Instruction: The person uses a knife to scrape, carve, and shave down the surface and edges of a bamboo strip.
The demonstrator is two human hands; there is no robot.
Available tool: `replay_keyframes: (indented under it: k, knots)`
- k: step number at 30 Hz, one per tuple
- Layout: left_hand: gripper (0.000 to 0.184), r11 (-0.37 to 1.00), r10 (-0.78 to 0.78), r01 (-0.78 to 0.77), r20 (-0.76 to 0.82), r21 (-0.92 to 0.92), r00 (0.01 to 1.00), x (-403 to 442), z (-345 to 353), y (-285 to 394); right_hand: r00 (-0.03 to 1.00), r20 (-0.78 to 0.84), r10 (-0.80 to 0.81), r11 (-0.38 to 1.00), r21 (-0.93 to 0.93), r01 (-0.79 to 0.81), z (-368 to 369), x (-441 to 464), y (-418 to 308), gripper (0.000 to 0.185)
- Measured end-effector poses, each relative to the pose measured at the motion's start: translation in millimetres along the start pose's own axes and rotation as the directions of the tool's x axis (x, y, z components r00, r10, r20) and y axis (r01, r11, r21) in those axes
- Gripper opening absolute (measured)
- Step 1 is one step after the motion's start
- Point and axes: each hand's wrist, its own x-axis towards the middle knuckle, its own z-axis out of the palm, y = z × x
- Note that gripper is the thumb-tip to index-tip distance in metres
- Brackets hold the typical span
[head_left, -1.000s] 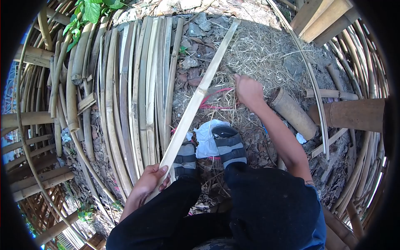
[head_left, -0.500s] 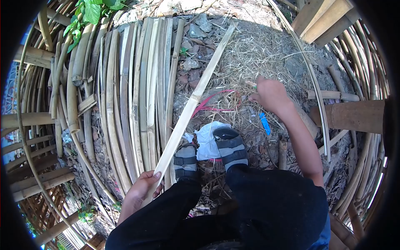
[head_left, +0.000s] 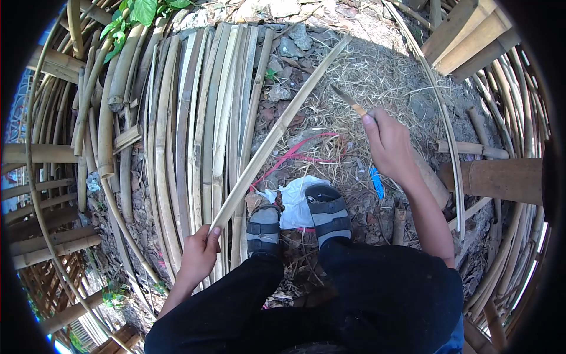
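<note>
My left hand [head_left: 200, 252] pinches the lower end of a long pale bamboo strip [head_left: 276, 134], which slants up and to the right over the ground. Closed around the handle of a knife [head_left: 350, 101], my right hand [head_left: 389, 143] is to the right of the strip. The knife's dark blade points up and left, apart from the strip. Beneath and beside the strip's middle lies pink string [head_left: 295, 152]. Many split bamboo strips [head_left: 203, 124] lie side by side left of the held one.
Thin shavings [head_left: 377, 76] cover the ground ahead. White plastic [head_left: 293, 203] lies between my sandalled feet, and a blue object [head_left: 377, 183] is to their right. A thick bamboo post [head_left: 501, 180] stands at the right, with stacked bamboo poles [head_left: 109, 118] at the left.
The knife now shows clearly in my right hand, which has moved right and down from the shavings. My left hand and the strip's lower end have shifted slightly up and left.
</note>
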Motion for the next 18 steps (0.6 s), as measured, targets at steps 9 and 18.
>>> replay_keyframes:
  k: [9, 18]
  knots:
    - [0.033, 0.972, -0.035, 0.078, 0.193, -0.221, 0.981, 21.9, 13.5, 26.3, 0.884, 0.352, -0.307, 0.894, 0.425, 0.142, 142.0, -84.2, -98.5, 0.038]
    - [0.032, 0.978, -0.048, 0.091, 0.222, -0.187, 0.974, 29.3, 29.4, 35.1, 0.896, 0.310, -0.318, 0.944, 0.196, 0.267, 153.9, -85.8, -86.4, 0.034]
